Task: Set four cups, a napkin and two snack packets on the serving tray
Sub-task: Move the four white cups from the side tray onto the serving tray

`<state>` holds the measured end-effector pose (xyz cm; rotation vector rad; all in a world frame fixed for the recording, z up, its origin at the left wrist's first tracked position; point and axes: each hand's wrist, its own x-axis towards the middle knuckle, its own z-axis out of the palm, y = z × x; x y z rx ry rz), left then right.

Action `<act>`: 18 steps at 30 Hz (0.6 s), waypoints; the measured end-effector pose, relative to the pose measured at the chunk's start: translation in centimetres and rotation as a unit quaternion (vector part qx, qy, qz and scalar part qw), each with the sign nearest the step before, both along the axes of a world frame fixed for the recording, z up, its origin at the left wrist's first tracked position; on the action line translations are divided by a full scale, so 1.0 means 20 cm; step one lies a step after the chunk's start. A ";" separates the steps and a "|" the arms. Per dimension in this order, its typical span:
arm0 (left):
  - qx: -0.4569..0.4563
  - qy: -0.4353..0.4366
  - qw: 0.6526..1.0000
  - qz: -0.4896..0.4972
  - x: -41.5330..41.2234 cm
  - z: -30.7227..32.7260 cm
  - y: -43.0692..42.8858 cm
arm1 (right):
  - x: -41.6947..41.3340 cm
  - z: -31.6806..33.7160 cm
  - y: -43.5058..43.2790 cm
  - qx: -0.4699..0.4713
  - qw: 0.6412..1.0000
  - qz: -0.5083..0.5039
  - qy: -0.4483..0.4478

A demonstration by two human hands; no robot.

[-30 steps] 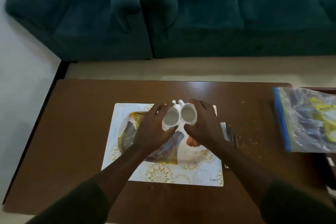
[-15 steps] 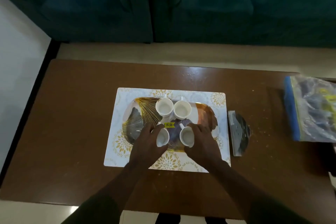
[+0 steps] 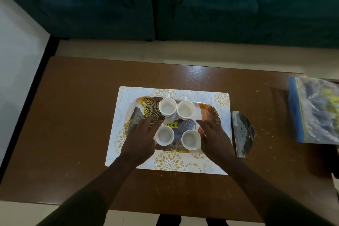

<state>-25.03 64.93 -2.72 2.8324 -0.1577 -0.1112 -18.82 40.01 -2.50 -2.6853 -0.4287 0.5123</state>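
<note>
A: Left hand (image 3: 142, 136) is lying spread, fingers loose, touching the near-left cup (image 3: 164, 135) at its 9 o'clock.

B: Cups?

A: All four are sitting upright on the tray (image 3: 211, 113); far pair (image 3: 167, 106) at 12 o'clock. Likely ceramic, light, chippable; grip the body.

B: Right hand (image 3: 213, 135)?

A: Spread too, beside the near-right cup (image 3: 190, 140). Napkin (image 3: 242, 134) is waiting at 3 o'clock, soft; pinch an edge. Snack bag (image 3: 314, 110) is lying farther right.
</note>
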 end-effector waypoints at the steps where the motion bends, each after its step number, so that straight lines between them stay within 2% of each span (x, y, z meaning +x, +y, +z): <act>1: 0.010 0.018 0.999 -0.029 0.00 0.00 0.02 | 0.01 0.00 -0.01 -0.009 0.999 0.044 0.011; 4: 0.019 0.071 0.993 -0.091 0.00 -0.02 0.04 | 0.02 -0.01 -0.03 -0.013 0.994 0.109 0.029; 8: 0.022 0.077 0.994 -0.079 0.01 -0.04 0.02 | 0.00 -0.03 -0.03 0.006 0.997 0.064 0.039; 11: -0.010 0.066 0.998 -0.019 0.01 -0.04 -0.02 | -0.04 -0.03 -0.03 0.002 0.998 -0.017 0.058; 13: -0.057 0.088 0.993 0.051 -0.01 -0.05 -0.06 | -0.09 -0.04 -0.01 0.024 0.995 -0.076 0.064; 18: -0.198 0.111 0.947 0.228 -0.06 -0.07 -0.15 | -0.21 -0.06 0.10 0.076 0.971 -0.213 0.077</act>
